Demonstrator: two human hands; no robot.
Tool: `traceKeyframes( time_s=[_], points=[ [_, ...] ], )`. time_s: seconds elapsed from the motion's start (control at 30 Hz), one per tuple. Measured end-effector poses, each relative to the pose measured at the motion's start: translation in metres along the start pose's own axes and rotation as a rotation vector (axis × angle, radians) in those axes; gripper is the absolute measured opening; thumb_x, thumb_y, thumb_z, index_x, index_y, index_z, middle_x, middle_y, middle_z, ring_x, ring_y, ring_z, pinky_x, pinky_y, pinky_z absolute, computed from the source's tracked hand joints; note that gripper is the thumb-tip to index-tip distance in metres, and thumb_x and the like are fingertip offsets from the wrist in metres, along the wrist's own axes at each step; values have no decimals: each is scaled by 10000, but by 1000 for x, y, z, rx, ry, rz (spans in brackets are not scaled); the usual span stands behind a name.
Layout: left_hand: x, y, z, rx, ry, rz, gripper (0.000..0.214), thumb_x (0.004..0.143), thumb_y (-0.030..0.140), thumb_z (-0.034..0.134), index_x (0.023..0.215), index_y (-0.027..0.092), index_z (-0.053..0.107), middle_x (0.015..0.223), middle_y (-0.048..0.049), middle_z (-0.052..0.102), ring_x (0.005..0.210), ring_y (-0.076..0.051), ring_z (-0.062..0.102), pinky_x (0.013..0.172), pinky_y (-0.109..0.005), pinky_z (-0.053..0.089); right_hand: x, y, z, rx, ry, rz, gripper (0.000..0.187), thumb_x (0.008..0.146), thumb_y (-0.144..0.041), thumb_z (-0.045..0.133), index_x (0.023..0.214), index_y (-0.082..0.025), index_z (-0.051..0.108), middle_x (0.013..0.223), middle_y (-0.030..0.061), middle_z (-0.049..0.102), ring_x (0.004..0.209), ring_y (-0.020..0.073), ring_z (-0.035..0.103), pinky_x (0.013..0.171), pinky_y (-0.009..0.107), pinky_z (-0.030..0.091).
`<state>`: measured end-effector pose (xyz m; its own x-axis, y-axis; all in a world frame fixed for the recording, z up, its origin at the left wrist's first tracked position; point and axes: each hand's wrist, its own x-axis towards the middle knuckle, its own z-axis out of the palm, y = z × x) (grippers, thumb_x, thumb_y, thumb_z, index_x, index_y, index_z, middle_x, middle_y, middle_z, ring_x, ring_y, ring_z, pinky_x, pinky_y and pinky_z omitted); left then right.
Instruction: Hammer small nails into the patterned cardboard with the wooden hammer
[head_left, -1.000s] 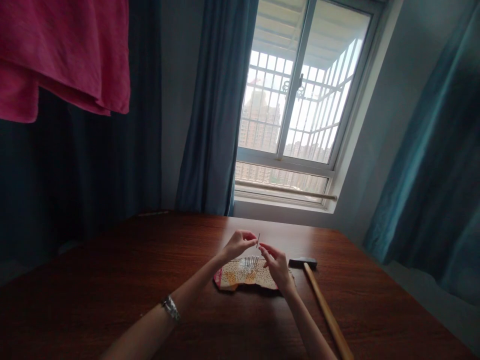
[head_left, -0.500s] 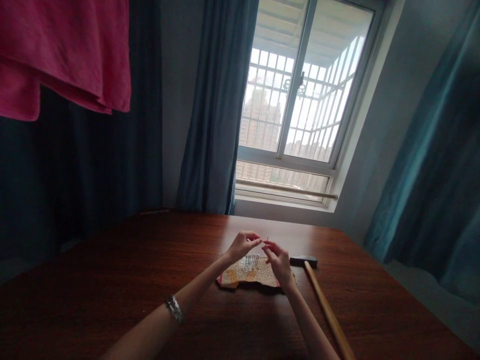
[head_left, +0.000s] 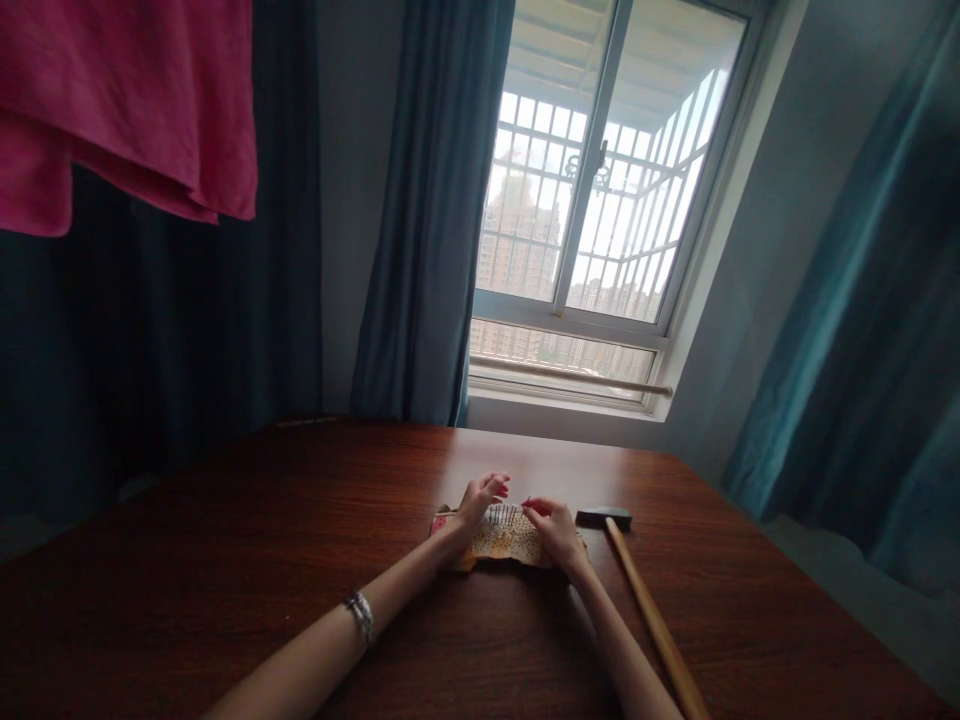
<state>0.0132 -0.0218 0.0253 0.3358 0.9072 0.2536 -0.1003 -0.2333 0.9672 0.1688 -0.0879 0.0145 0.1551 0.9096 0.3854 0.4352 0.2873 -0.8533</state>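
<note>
Two bare hands are working close together: a left hand (head_left: 478,505) is hanging half open, thumb and curled fingers standing apart with nothing visible between them, while a right hand (head_left: 553,527) is pinching one slim, dark, nail-like pin (head_left: 528,500) between thumb and fingertips. Between and beneath the hands, a cream, dark-speckled slab (head_left: 504,549) with orange patches and a ragged front edge is lying flat; any print on its pink end, by the left wrist, is too small for me to read. A row of thin, dark, upright pins (head_left: 501,514) is standing on it, just left of the right hand's fingertips. To the right of the right hand, a black-headed hammer with a long wooden handle (head_left: 651,605) is resting on the reddish-brown wood-grain table (head_left: 300,560). Compared with half a second ago, both hands are sitting lower, nearer the slab; the left fingers, then almost meeting the right ones, are now leaving a clear gap, and the hammer is staying put.
</note>
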Motion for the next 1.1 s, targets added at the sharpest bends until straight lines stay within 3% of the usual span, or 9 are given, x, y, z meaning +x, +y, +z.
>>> traceKeyframes(
  time_s=[0.2,0.8,1.1],
  points=[
    [-8,-2,5,89,-98,45,425,713,471,519,898,97,603,774,-67,627,731,-169,576,640,-258,433,1,7,2,-120,-33,-46,231,709,-356,552,752,-189,707,729,39,700,656,166,598,621,267,448],
    [-11,-4,5,235,-172,78,301,665,382,606,824,129,639,789,-57,659,773,-179,593,698,-263,452,-6,-3,8,-285,-22,-97,197,740,-275,497,756,-264,693,723,-21,695,612,136,579,596,219,423],
    [-9,-11,5,317,-187,113,262,652,355,615,777,131,669,737,-43,660,735,-172,589,687,-255,443,-7,3,7,-378,-10,-95,183,742,-281,511,752,-266,693,711,-7,679,638,135,575,611,211,411]
  ],
)
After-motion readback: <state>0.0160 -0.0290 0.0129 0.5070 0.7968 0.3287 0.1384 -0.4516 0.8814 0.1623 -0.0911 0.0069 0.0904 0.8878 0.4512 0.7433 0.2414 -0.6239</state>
